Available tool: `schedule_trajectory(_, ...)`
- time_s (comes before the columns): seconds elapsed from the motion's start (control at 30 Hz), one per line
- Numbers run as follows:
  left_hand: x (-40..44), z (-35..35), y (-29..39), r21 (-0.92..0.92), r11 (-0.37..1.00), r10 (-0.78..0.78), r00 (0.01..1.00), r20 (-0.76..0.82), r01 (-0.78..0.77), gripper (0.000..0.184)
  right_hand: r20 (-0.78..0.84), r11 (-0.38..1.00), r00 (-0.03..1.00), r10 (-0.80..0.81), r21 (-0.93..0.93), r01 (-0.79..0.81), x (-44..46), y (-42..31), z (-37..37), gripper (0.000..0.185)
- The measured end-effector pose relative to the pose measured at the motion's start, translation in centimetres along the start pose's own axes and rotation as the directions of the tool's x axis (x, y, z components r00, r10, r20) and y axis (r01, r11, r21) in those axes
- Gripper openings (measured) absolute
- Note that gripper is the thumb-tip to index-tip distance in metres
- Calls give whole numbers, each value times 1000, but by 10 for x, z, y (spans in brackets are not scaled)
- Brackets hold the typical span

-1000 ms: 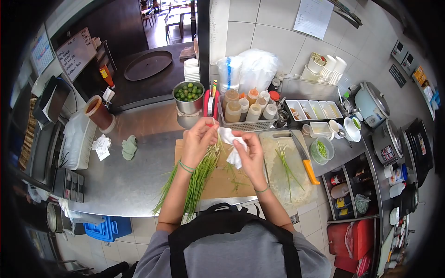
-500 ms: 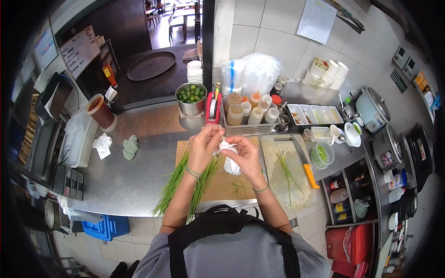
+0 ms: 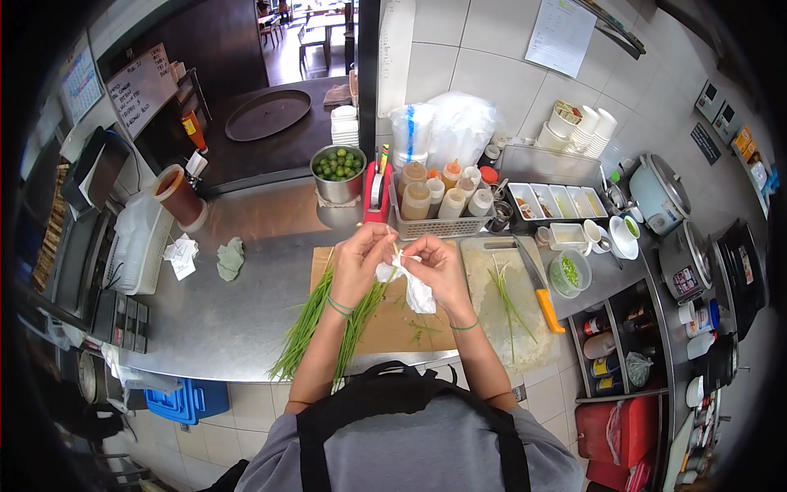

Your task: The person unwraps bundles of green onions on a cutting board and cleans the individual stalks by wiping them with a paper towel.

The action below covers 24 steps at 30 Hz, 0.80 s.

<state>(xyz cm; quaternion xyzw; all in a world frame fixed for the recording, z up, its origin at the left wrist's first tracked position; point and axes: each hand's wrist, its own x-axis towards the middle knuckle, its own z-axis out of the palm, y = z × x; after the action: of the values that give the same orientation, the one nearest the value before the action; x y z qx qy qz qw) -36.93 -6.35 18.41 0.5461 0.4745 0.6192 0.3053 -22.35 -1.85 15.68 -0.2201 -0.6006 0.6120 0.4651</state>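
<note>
My left hand (image 3: 363, 256) is closed in a pinch on the pale end of a thin spring onion stalk (image 3: 394, 243). My right hand (image 3: 434, 266) pinches a crumpled white tissue (image 3: 420, 297), which touches the stalk and hangs below the fingers. Both hands are close together above a brown paper sheet (image 3: 393, 332). Under my left forearm lies a bunch of long spring onions (image 3: 305, 332), with the tips reaching the counter's front edge. Small green bits (image 3: 422, 330) are scattered on the paper. Where the stalk continues behind my fingers is hidden.
To the right, a cutting board (image 3: 484, 344) carries a few green stalks (image 3: 508, 299) and an orange-handled knife (image 3: 548, 307). A tub of chopped greens (image 3: 570, 273) stands beyond. Behind my hands are a basket of squeeze bottles (image 3: 443, 228) and a pot of limes (image 3: 338, 176).
The tissue has slid down and to the right and hangs more spread out. My right hand has moved slightly right and down; my left hand has barely moved.
</note>
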Motion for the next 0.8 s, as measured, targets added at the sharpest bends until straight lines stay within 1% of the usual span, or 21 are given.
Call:
schedule_trajectory(0.03, 1, 0, -2, -47, 999, -9, 1000, -22, 8, 10, 4, 999, 1000, -31, -12, 31, -1, 2, 0, 9)
schedule_trajectory(0.13, 8, -8, -3, -133, 991, -4, 997, -75, -6, 10, 12, 999, 1000, 8, -41, -7, -15, 7, 1, 9)
schedule_trajectory(0.23, 14, -20, 6, -134, 991, 20, 995, -94, -33, 10, -5, 993, 1000, 23, -117, -23, -30, 20, -5, 9)
schedule_trajectory(0.33, 22, -34, 9, -89, 993, 59, 984, -167, -74, 11, -22, 987, 998, 59, -151, -62, -49, 38, -14, 9)
schedule_trajectory(0.4, 26, -44, 11, -69, 991, 100, 974, -203, -116, 11, -51, 981, 994, 93, -165, -100, -62, 56, -22, 9)
schedule_trajectory(0.5, 32, -61, 17, -18, 993, 110, 962, -249, -118, 12, -68, 975, 989, 129, -173, -139, -78, 82, -36, 9)
schedule_trajectory(0.53, 33, -64, 22, -43, 992, 104, 958, -267, -120, 11, -70, 973, 988, 141, -172, -151, -82, 89, -41, 9)
schedule_trajectory(0.57, 33, -67, 25, -36, 990, 120, 952, -281, -135, 11, -52, 926, 983, 177, -329, -185, -85, 91, -45, 9)
schedule_trajectory(0.63, 35, -74, 29, -23, 986, 153, 940, -306, -168, 11, -38, 757, 967, 252, -614, -221, -89, 94, -56, 9)
schedule_trajectory(0.67, 36, -77, 33, -14, 984, 164, 927, -337, -179, 12, -52, 707, 972, 229, -677, -203, -92, 99, -63, 9)
schedule_trajectory(0.73, 35, -80, 39, 25, 988, 152, 942, -300, -151, 12, -65, 590, 982, 179, -791, -160, -92, 105, -77, 9)
schedule_trajectory(0.77, 35, -82, 41, 46, 990, 144, 948, -285, -137, 12, -123, 730, 986, 112, -663, -166, -86, 100, -80, 9)
schedule_trajectory(0.8, 36, -77, 38, -38, 987, 140, 961, -240, -154, 10, -194, 846, 979, 60, -511, -153, -77, 90, -80, 9)
